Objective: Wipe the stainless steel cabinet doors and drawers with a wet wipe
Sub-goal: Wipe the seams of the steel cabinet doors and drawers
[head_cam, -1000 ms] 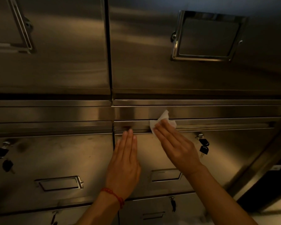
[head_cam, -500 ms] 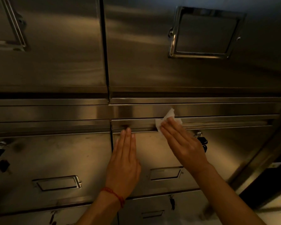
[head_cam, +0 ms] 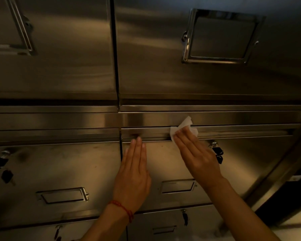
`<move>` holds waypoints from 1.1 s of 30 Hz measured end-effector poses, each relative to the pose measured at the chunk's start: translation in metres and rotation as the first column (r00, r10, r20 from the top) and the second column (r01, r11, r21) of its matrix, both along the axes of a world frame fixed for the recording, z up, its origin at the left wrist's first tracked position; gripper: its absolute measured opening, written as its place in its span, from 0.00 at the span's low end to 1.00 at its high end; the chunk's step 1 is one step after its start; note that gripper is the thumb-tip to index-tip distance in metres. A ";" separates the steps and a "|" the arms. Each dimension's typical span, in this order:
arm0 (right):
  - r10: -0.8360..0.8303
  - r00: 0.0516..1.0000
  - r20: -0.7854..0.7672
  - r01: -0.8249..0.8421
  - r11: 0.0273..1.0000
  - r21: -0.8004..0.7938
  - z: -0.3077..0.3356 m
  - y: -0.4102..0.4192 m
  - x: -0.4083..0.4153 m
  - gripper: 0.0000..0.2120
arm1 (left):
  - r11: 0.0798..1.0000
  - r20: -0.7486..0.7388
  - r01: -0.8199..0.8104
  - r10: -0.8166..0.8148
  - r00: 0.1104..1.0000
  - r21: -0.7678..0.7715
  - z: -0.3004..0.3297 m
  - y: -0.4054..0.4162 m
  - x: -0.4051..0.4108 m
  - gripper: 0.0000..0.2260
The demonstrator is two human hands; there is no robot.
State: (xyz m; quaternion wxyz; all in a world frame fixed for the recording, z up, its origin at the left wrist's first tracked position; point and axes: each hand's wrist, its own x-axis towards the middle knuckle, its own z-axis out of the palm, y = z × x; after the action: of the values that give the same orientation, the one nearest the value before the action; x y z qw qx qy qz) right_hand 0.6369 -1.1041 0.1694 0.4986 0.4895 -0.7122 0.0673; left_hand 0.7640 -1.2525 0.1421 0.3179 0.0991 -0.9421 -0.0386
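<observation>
Pressing wet wipe [head_cam: 184,126] under flat right hand [head_cam: 197,157], left hand [head_cam: 133,173] spread on drawer [head_cam: 167,162]

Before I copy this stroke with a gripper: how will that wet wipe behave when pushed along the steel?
The wet wipe is probably floppy: its free corner sticks up crumpled above the right hand. It likely bunches unless flat fingers pin it. It looks thin and light.

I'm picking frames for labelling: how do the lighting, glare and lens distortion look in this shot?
Head view: dim, warm light, with dark corners. Head view: bright glare streaks on the steel rail above the drawer. Head view: wide-angle bending curves the cabinet's right edge. Head view: the wet wipe under the right hand is the brightest patch; the left hand is sharp enough to read.
</observation>
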 end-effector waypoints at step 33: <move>-0.005 0.997 0.074 0.002 0.999 0.037 0.004 0.032 -0.016 0.25 | 0.999 -0.006 0.003 -0.003 1.000 -0.042 -0.002 -0.003 0.000 0.27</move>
State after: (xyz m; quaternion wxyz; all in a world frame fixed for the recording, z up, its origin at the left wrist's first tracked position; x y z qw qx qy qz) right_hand 0.6211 -1.0722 0.1731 0.4630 0.4946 -0.7321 0.0710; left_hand 0.7636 -1.2553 0.1399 0.3227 0.0907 -0.9419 -0.0197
